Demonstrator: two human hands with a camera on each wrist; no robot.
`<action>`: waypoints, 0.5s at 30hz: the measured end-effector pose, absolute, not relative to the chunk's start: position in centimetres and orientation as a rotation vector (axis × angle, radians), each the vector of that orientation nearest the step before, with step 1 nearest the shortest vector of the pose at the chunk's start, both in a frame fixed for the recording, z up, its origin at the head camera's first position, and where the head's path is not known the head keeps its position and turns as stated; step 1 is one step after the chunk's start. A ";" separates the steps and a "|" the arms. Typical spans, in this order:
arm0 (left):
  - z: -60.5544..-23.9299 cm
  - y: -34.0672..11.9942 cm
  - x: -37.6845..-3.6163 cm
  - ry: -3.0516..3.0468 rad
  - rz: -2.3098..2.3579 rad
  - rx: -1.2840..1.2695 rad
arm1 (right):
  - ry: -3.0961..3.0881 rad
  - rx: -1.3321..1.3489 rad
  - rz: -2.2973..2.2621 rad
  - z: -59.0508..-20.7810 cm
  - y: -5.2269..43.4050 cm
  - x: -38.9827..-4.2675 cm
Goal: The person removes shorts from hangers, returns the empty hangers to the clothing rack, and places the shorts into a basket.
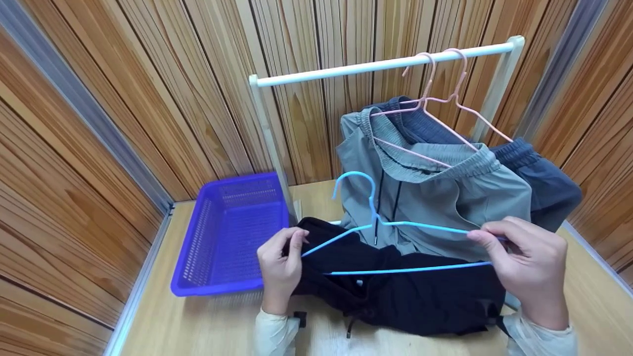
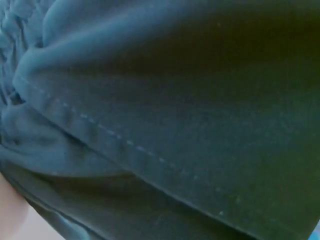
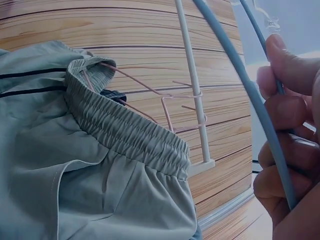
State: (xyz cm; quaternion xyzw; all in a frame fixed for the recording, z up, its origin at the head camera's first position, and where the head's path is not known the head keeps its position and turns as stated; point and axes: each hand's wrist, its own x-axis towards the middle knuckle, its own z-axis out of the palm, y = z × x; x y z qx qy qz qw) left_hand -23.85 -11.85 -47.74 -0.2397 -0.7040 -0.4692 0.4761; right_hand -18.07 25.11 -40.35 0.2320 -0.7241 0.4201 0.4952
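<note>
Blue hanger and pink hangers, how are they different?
The blue hanger is gripped at both ends by the left hand and right hand; the pink hangers hook on the white rail. The pink ones carry shorts; the blue one is only partly inside the black garment. They share a thin wire shape.

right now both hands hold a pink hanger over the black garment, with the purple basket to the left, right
Not quite: the hanger held by the left hand and right hand is blue, as the head view shows. It is over the black garment, with the purple basket to the left.
</note>
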 end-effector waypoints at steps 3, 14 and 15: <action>-47.7 -12.0 -24.0 -1.731 -1.188 -0.546 | -1.736 0.557 1.045 -40.2 25.5 -17.8; -47.7 -11.5 -23.7 -1.825 -1.228 -0.484 | -1.697 0.558 1.108 -39.6 27.3 -16.7; -47.7 -11.5 -23.7 -1.827 -1.228 -0.479 | -1.692 0.551 1.115 -39.6 27.5 -16.6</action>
